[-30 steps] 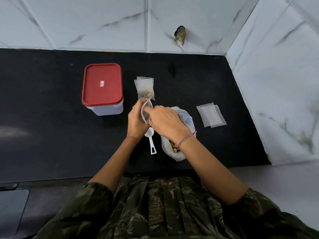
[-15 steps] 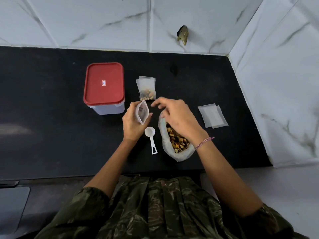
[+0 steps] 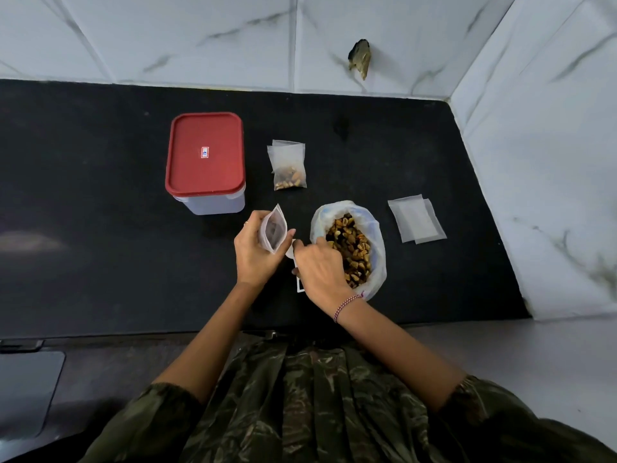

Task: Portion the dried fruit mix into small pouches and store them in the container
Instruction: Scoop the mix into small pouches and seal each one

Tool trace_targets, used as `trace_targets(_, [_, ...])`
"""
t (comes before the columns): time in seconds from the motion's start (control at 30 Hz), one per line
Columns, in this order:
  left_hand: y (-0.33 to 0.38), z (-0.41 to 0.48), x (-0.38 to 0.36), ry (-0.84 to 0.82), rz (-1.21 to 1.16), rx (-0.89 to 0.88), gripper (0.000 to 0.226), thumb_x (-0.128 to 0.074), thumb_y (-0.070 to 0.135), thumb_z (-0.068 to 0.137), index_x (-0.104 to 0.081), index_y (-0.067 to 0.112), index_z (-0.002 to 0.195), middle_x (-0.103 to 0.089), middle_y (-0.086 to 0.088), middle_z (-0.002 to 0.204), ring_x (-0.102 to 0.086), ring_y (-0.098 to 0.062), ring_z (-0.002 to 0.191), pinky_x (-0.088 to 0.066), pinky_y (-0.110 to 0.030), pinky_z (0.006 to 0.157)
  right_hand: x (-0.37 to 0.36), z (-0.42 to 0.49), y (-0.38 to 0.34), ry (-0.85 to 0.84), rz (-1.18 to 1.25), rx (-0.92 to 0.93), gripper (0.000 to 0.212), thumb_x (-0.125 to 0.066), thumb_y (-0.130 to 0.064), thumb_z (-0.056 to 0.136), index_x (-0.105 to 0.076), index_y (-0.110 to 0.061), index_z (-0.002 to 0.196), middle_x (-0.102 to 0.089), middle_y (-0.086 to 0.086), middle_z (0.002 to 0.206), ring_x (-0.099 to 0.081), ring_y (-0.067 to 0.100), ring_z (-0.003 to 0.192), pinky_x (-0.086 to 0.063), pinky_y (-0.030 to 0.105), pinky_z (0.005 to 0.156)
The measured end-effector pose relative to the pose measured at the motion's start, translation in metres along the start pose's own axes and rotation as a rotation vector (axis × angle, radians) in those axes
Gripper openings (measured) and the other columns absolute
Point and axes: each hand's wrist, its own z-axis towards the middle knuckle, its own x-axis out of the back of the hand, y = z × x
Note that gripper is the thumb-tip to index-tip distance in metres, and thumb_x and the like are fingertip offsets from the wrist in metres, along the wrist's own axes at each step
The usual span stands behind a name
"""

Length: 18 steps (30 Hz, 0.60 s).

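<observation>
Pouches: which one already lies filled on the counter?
The pouch beside the container: fruit mix shows at its bottom. The left hand holds an open pouch; the flat pouches at the right are empty.

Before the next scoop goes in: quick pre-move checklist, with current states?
1. Pouch mouth held open by left hand: ok.
2. Scoop gripped by right hand: cannot tell, the hand covers it.
3. Fruit bag open, mix reachable: ok.
4. Empty pouches available: ok.
5. Container open for storing: not ok, red lid is on.
</observation>
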Motion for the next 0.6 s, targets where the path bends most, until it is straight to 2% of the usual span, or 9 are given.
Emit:
trace_targets(0.13, [0.003, -0.004, -0.001, -0.01, -0.022, 0.014, 0.041, -0.075, 0.035, 0.076, -0.057, 0.01, 0.102, -0.068, -0.005, 0.096, -0.066, -0.017, 0.09, -0.056, -0.037, 0.077, -0.009, 0.0, -0.003, 0.013, 0.067, -0.014, 0.031, -0.053, -0.012, 0.093, -0.048, -0.007, 0.123, -0.066, 0.007, 0.091, -0.059, 0.024, 0.095, -0.038, 0.03, 0.057])
trace_targets(0.27, [0.002, -0.008, -0.002, -0.015, -0.034, 0.023, 0.037, -0.074, 0.036, 0.077, -0.056, 0.014, 0.102, -0.068, -0.005, 0.096, -0.067, -0.017, 0.09, -0.056, -0.037, 0.078, -0.008, -0.003, -0.001, 0.043, 0.228, -0.051, 0.038, -0.056, -0.017, 0.093, -0.046, -0.01, 0.128, -0.064, 0.008, 0.094, -0.059, 0.022, 0.091, -0.043, 0.03, 0.061])
trace_targets(0.4, [0.003, -0.012, -0.003, -0.008, -0.054, 0.038, 0.031, -0.073, 0.033, 0.08, -0.056, 0.017, 0.101, -0.069, -0.004, 0.095, -0.067, -0.016, 0.086, -0.056, -0.033, 0.076, 0.002, -0.006, 0.016, 0.071, 0.463, -0.19, 0.028, -0.067, -0.022, 0.085, -0.052, -0.019, 0.109, -0.066, -0.003, 0.087, -0.062, 0.013, 0.081, -0.048, 0.028, 0.061])
trace_targets(0.5, [0.002, -0.017, -0.006, -0.028, -0.045, 0.048, 0.032, -0.072, 0.034, 0.081, -0.055, 0.018, 0.103, -0.069, -0.002, 0.097, -0.066, -0.012, 0.09, -0.054, -0.022, 0.078, 0.013, -0.011, 0.047, 0.129, 0.656, -0.354, 0.03, -0.065, -0.021, 0.084, -0.056, -0.023, 0.112, -0.066, -0.007, 0.083, -0.062, 0.009, 0.078, -0.045, 0.022, 0.068])
trace_targets(0.6, [0.001, -0.021, -0.011, -0.062, -0.035, 0.055, 0.032, -0.071, 0.033, 0.081, -0.055, 0.019, 0.105, -0.068, 0.0, 0.099, -0.066, -0.01, 0.092, -0.053, -0.02, 0.079, 0.019, -0.019, 0.08, 0.165, 0.6, -0.403, 0.035, -0.065, -0.017, 0.086, -0.059, -0.023, 0.12, -0.067, -0.005, 0.093, -0.063, 0.007, 0.083, -0.051, 0.021, 0.077])
